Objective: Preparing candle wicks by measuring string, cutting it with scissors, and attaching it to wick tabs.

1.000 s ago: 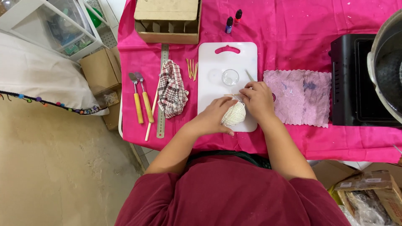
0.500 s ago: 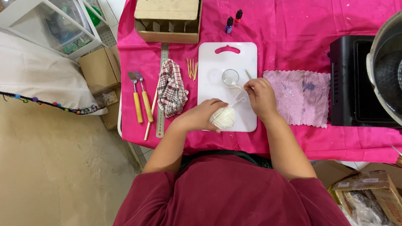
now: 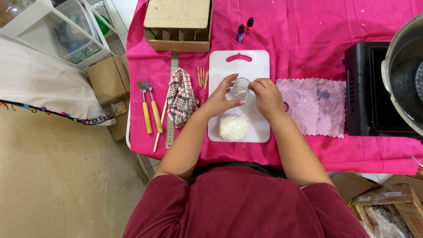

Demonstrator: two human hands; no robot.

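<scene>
At frame centre, a strand of cream string (image 3: 242,92) is pinched taut between the left hand (image 3: 224,98) and right hand (image 3: 265,96) over a small glass cup (image 3: 241,83), feeding from the ball of string (image 3: 233,128) resting free below on the white cutting board (image 3: 220,66).

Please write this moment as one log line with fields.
left hand: pinches cream string | right hand: pinches same string over small clear glass cup | round cream string ball: lies free on white plastic cutting board
</scene>
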